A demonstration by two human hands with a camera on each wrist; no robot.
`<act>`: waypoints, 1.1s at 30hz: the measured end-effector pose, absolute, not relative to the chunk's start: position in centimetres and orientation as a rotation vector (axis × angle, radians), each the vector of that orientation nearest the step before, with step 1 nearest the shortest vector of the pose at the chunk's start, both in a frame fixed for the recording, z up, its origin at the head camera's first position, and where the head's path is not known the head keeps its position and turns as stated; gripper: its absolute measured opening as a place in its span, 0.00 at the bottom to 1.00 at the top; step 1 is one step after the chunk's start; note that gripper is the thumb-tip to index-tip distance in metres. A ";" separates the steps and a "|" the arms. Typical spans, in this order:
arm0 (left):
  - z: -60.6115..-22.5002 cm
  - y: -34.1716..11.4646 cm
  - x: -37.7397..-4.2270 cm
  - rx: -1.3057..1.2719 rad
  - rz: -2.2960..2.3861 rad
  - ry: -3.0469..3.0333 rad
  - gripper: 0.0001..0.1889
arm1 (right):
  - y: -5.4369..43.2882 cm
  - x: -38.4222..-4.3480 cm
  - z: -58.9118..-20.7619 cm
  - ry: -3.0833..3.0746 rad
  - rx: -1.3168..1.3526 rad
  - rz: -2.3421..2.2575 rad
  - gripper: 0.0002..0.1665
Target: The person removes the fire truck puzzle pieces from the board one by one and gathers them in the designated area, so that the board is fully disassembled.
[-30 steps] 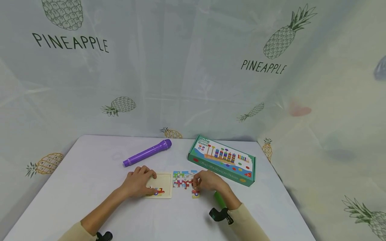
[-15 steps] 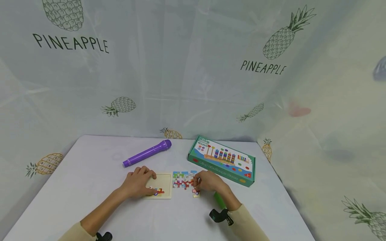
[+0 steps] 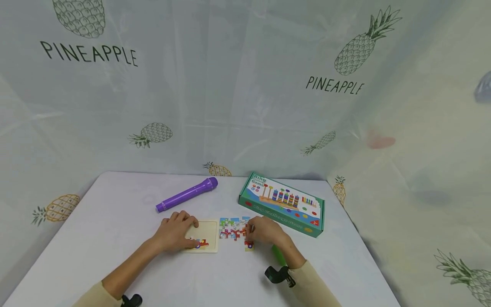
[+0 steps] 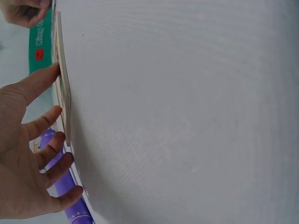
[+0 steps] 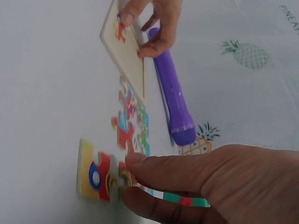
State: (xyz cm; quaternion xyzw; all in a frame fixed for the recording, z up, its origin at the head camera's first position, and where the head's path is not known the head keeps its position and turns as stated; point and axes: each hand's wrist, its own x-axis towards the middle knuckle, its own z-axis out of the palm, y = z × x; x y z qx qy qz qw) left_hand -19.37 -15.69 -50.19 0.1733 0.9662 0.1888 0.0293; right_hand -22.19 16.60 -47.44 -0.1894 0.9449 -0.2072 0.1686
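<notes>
My left hand (image 3: pixel 174 232) rests with spread fingers on the left side of a shallow wooden puzzle board (image 3: pixel 209 230). Its thumb presses a puzzle piece with a red vehicle picture (image 3: pixel 203 243) near the board's lower edge. To the right of the board, my right hand (image 3: pixel 267 230) pinches a jigsaw piece (image 5: pixel 96 177) between thumb and finger. That piece has a yellow edge, red parts and a blue wheel; its inner end is partly hidden by the fingertips. Several colourful jigsaw pieces (image 3: pixel 232 223) lie grouped between board and right hand.
A purple microphone-shaped toy (image 3: pixel 187 195) lies behind the board. The green game box (image 3: pixel 284 204) sits at the back right. A green stick-like object (image 3: pixel 278 255) lies partly hidden under the right forearm. Everything stands on a white-covered table (image 3: pixel 115 238) against a pineapple-print cloth.
The wheel piece under my right fingers tilts slightly, shifts a little, then straightens. My left hand stays in place on the board.
</notes>
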 end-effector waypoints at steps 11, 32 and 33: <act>-50.1 -15.9 -19.4 0.596 0.577 2.983 0.24 | 11.8 -21.9 -47.4 2.647 -0.659 -0.686 0.07; -49.5 -17.1 -19.7 0.705 0.566 2.926 0.25 | 7.2 -20.8 -49.1 2.545 -0.760 -0.745 0.13; -49.6 -17.1 -19.7 0.704 0.567 2.926 0.25 | 7.1 -20.7 -49.1 2.543 -0.766 -0.750 0.13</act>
